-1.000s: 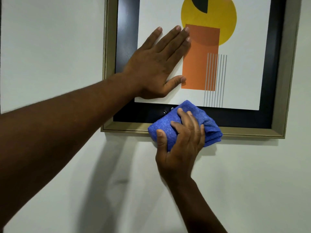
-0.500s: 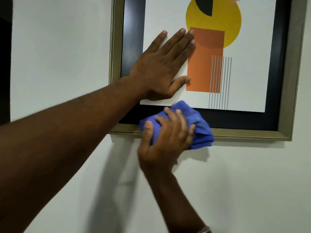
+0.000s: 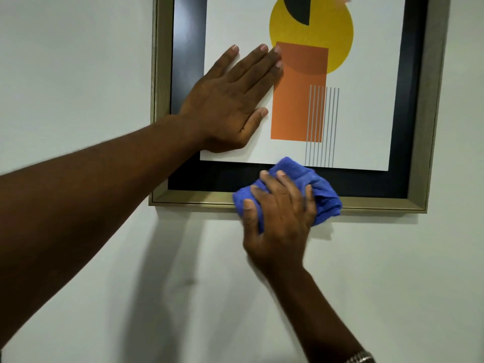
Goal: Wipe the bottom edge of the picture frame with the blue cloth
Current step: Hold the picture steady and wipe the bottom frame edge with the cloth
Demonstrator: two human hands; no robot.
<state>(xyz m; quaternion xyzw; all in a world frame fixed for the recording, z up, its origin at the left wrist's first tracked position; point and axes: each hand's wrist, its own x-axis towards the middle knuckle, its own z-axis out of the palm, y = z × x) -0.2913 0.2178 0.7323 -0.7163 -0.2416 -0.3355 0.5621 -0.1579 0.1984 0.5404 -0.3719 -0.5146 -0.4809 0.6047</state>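
On the picture frame [image 3: 199, 199] bottom edge, right hand [image 3: 280, 221] clenches blue cloth [image 3: 324, 197] (seemingly bunched); left hand [image 3: 230, 100] splayed flat.

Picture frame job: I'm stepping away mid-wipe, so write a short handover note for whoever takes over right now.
Left hand: open, palm flat on the print, steadying the picture frame against the wall.
Right hand: closed in a grip on the bunched blue cloth, pressing it on the bottom edge near its middle.
Done: cannot tell from this view which parts have been wiped.
Left: run the cloth along the whole gold bottom rail, out to both corners; keep the left hand bracing so the frame does not swing.
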